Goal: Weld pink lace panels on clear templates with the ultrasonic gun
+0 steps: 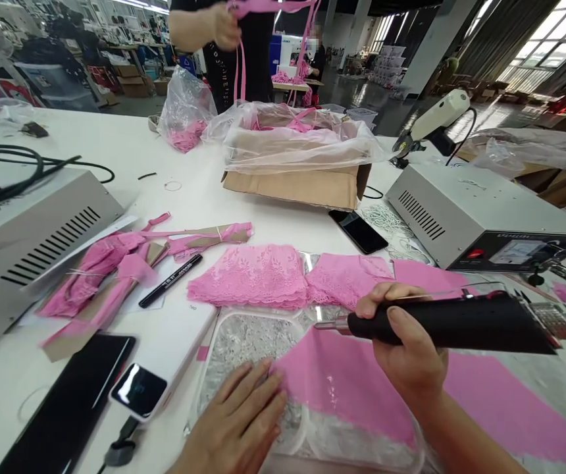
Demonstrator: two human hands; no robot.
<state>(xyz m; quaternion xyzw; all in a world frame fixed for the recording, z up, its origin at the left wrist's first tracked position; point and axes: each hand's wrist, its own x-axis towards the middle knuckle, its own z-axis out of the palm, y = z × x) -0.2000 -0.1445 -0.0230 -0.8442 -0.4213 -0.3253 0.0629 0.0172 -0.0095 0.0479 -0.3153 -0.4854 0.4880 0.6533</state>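
Note:
My left hand (243, 415) lies flat with fingers stretched. Its fingertips press the left tip of a plain pink fabric piece (347, 385) against a shallow clear plastic tray (216, 368). In my right hand (411, 349) is a thick black handheld tool (451, 321), its metal tip pointing left. The tip is just over the fabric's upper edge; whether it touches, I cannot tell. Behind it lie a stack of pink lace pieces (251, 273) and a second lace piece (349, 276). More pink fabric (510, 408) extends beneath my right forearm.
Grey machine boxes stand left (51, 243) and right (490, 204). At the back, a plastic-lined carton (297, 184) holds pink pieces. A phone (359, 230), a marker (170, 282), a black tablet-like slab (70, 408) and pink straps (100, 263) lie around. Across the table, a person (243, 59) holds pink strips.

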